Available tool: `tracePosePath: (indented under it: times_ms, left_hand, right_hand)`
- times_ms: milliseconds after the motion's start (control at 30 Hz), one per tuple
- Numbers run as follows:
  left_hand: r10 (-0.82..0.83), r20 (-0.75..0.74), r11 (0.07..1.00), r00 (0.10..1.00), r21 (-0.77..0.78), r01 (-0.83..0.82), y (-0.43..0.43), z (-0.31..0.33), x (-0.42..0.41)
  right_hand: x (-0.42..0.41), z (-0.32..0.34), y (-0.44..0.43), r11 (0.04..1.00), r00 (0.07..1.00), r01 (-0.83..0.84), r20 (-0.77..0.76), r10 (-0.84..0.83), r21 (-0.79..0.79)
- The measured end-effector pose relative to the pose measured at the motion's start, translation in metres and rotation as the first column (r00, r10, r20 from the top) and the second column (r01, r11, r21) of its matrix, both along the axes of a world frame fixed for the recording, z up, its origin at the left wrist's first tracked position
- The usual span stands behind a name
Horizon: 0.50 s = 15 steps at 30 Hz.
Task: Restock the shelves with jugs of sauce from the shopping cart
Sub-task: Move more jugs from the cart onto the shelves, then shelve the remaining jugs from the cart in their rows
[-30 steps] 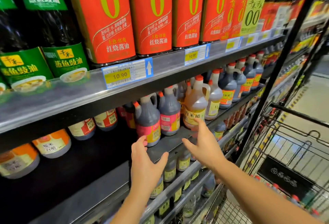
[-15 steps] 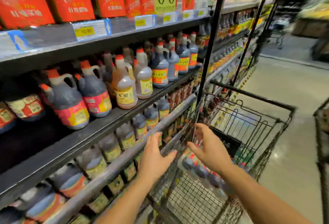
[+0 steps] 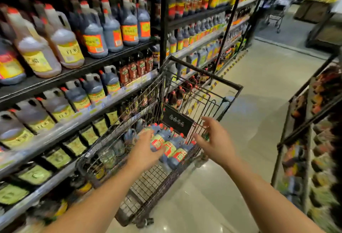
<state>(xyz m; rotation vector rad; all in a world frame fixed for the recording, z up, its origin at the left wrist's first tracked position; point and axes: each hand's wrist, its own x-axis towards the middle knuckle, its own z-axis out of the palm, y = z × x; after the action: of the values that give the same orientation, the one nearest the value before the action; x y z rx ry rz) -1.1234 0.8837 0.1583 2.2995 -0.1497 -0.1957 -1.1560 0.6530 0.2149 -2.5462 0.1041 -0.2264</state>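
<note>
On the shelves [image 3: 103, 60] at my left, the yellow and red labels are too blurred to read. My left hand [image 3: 146, 151] reaches, fingers loose, over the red-labelled jugs of sauce [image 3: 171, 148] lying in the shopping cart [image 3: 209, 78]; whether it touches them, I cannot tell. My right hand [image 3: 215, 140] hovers spread, holding nothing.

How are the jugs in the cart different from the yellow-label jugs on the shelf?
The cart jugs hold dark sauce; the yellow-label jugs hold pale liquid. The cart jugs have red labels, the yellow-label jugs yellow ones. The cart jugs lie on their sides in the shopping cart; the yellow-label jugs stand upright on the shelf. Both have red caps.
</note>
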Motion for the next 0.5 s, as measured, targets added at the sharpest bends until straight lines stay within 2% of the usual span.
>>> tracePosePath:
  times_ms: [233, 500]
  left_hand:
    - [-0.002, -0.093, 1.000, 0.996, 0.012, 0.003, -0.041, -0.047, 0.005]
    - [0.064, -0.317, 0.998, 0.946, 0.027, -0.058, -0.078, -0.122, 0.042]
  right_hand:
    - [0.028, -0.024, -0.046, 0.997, 0.996, -0.049, -0.072, 0.045, -0.058]
    - [0.107, -0.074, -0.082, 0.971, 0.958, -0.163, -0.262, 0.113, -0.175]
